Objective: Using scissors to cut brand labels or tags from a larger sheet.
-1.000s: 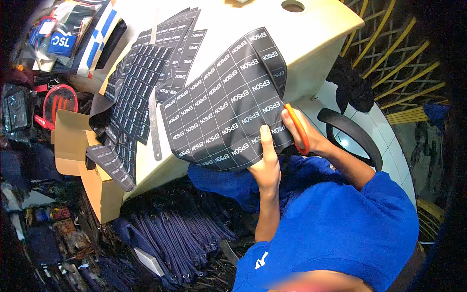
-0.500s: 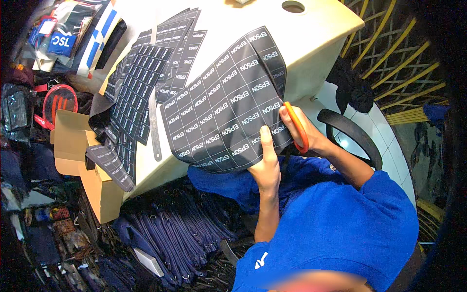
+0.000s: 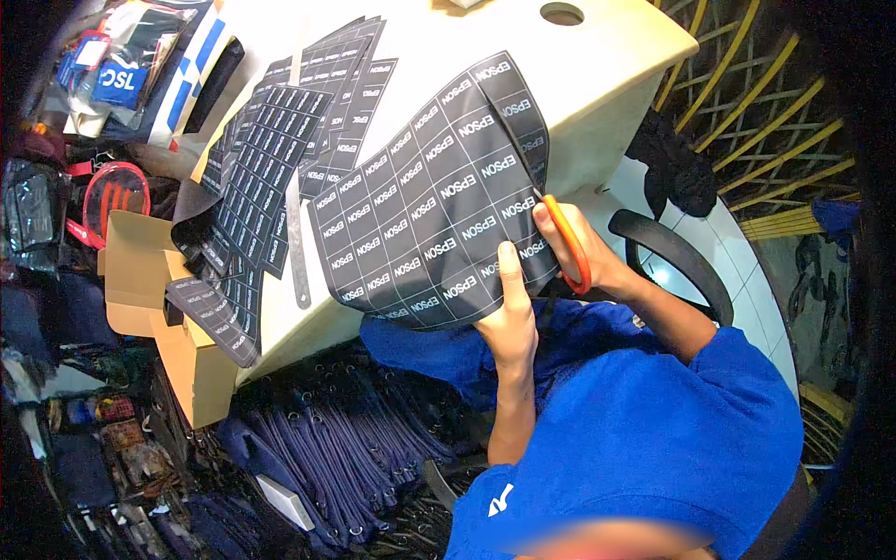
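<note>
Cream-coloured table (image 3: 597,65) fills the upper middle of the head view, with a round hole (image 3: 562,13) near its far edge. Over the near edge of the table a large black sheet (image 3: 429,201) printed with a grid of white-lettered labels is held, partly resting on the table top and partly hanging off toward the person. The sheet's lower edge is pinched by the left hand (image 3: 511,322), thumb laid on top, fingers clamped on the sheet. Orange-handled scissors (image 3: 566,241) are gripped by the right hand (image 3: 583,257), fingers closed through the handles; the blades are set into the sheet's right side, where a cut strip is already parted along the right edge. Whether the blades are apart or together cannot be told.

Further left on the table, more black label sheets (image 3: 271,159) are spread and overlapped, some drooping over the table's left edge. A metal ruler (image 3: 296,252) is laid between them and the held sheet. A cardboard box (image 3: 140,280) is seen beside the table at left, and a red-rimmed clear pouch (image 3: 112,196) above it. Dark blue straps (image 3: 327,448) are piled on the floor below the table. A black chair armrest (image 3: 672,252) is seen just right of the right hand. A blue shirt is worn by the person.
</note>
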`<state>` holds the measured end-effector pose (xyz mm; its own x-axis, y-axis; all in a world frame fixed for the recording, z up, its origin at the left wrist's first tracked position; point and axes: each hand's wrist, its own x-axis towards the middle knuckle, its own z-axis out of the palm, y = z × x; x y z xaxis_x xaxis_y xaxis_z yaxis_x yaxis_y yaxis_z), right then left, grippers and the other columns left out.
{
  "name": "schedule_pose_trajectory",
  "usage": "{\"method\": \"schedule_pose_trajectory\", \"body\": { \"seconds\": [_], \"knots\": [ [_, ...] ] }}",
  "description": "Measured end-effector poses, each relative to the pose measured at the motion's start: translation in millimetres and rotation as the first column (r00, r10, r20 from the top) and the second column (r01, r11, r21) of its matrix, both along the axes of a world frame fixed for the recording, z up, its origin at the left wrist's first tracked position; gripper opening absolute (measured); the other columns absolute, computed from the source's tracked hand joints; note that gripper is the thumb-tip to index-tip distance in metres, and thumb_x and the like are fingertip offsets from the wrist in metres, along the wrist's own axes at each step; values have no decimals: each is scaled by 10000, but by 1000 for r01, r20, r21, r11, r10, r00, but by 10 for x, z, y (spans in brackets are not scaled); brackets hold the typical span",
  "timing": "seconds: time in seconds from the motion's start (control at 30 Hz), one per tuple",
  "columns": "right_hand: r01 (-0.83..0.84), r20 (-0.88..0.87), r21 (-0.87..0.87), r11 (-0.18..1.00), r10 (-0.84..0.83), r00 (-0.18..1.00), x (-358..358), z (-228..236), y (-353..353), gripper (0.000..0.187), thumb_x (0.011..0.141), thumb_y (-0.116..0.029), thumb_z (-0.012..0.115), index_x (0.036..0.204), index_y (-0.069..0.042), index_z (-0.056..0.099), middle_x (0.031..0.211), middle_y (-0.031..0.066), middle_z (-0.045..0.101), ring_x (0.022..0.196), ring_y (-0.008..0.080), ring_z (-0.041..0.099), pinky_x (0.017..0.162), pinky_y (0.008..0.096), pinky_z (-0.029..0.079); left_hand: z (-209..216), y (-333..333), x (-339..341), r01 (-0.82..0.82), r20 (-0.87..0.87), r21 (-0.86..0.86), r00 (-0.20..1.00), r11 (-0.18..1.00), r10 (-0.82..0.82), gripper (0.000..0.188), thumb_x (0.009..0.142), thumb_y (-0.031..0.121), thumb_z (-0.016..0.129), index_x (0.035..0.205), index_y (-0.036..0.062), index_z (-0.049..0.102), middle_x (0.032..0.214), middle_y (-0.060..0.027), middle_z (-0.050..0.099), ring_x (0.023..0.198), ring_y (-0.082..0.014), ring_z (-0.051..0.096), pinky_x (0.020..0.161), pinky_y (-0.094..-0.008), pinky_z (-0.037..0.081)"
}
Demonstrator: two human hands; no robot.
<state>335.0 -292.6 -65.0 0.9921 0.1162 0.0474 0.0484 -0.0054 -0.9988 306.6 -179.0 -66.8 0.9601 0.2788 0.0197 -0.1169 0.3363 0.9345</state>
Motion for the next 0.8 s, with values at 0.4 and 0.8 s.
{"method": "schedule_pose_trajectory", "body": {
  "seconds": [0.4, 0.8],
  "knots": [
    [3, -63, -16, 1000, -4, 998, 22, -20, 15, 496, 970, -469, 404, 817, -17, 536, 657, -30, 490, 640, 58, 431, 549, 254, 394, -48, 45, 33, -17, 5, 12, 1000, 1000, 17, 485, 874, 47, 617, 1295, -16, 384, 1231, -130, 502, 1075, -202, 527, 936, -328, 447],
    [23, 89, -43, 999, -19, 996, 19, -139, -19, 456, 962, -454, 438, 786, -40, 517, 628, -49, 430, 608, 51, 409, 527, 251, 360, 155, 731, -236, 837, -474, 294, 546, 461, -690, 373, 823, 200, 709, 1086, -49, 617, 1017, -123, 656, 907, -161, 623, 805, -301, 495]
  ]
}}
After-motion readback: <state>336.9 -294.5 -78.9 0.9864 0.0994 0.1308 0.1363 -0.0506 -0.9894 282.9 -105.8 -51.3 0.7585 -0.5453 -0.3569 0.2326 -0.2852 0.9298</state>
